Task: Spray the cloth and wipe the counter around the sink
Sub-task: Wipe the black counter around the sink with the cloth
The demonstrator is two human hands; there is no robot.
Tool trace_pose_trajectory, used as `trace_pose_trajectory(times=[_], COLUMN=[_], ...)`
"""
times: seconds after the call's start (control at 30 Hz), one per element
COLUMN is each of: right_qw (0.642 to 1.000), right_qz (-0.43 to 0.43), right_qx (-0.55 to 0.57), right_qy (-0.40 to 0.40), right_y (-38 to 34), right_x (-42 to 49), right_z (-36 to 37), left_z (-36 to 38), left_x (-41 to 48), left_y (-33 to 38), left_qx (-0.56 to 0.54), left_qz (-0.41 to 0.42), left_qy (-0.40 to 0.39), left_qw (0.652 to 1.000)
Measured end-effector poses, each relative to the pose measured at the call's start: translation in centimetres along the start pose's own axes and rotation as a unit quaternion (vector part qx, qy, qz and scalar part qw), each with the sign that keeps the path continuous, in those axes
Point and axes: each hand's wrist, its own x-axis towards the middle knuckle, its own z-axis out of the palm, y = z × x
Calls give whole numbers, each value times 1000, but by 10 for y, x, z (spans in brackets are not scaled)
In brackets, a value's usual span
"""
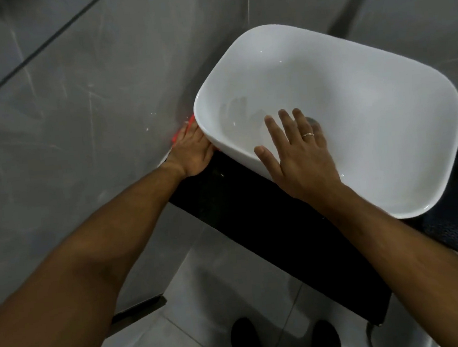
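Head view: left hand (192,151) lies flat at the far left corner of the black desk (256,212), palm down on an orange cloth (175,139) that shows only as slivers by the fingers, squeezed between the grey wall and the white sink (378,58). Its grip is a flat press on the cloth; whether the fingers curl around it I cannot tell. Right hand (301,154), ring (308,134) on one finger, rests over the sink's near rim, fingers spread wide, holding nothing.

The left hand (192,151) and sink (238,45) hide most of the red cloth (190,120).
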Motion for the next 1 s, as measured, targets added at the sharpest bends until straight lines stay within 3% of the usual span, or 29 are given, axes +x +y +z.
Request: trace_pose_trajectory(times=[0.23, 0.4, 0.57, 0.8, 1.0], right_qw=[1000, 999, 999, 998, 995], right_qz=[6, 12, 12, -43, -56], right_qx=[-5, 21, 48, 52, 67], right_qy=[-12, -22, -22, 8, 37], right_y=[-3, -5, -5, 19, 65], right_x=[-2, -3, -6, -30, -58], right_z=[-8, -11, -12, -22, -31], left_z=[13, 21, 23, 37, 49], left_x=[-65, -69, -37, -78, -81], left_y=[-11, 2, 47, 125, 179], left_qx=[-4, -64, -101, -101, -130], left_qz=[11, -85, -142, -134, -176], left_qy=[28, 41, 39, 36, 28], left_qw=[1000, 993, 984, 985, 975])
